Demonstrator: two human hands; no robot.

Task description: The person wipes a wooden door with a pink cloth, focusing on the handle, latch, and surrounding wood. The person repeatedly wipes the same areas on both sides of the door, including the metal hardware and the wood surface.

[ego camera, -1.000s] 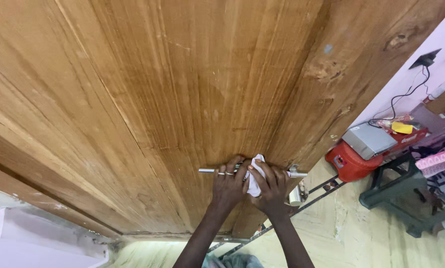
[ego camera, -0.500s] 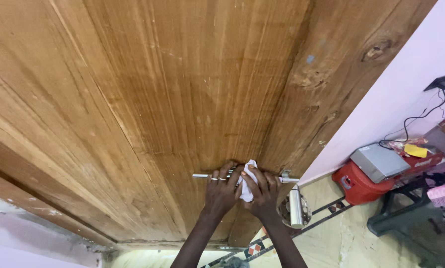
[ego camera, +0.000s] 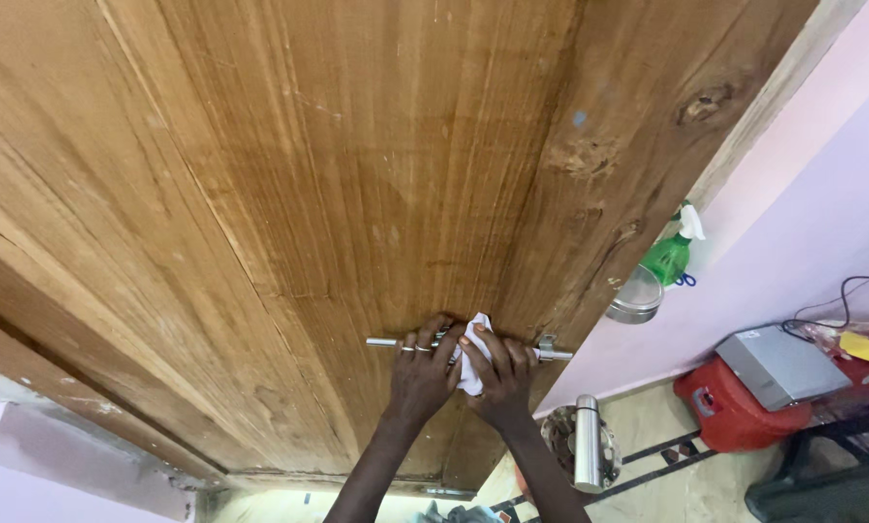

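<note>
The wooden door [ego camera: 357,174] had been swung further than a second before, exposing a green spray bottle [ego camera: 669,254] and steel tin [ego camera: 634,296] at three o'clock. The metal bolt [ego camera: 551,352] was gripped by the left hand [ego camera: 423,373]; a white cloth [ego camera: 470,360] was clasped against it by the right hand [ego camera: 500,380].

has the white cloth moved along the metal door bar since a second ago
No. The crumpled white cloth sits at the same spot on the silver metal door bar, between both hands and left of the bar's right bracket; only the camera view shifted.
</note>
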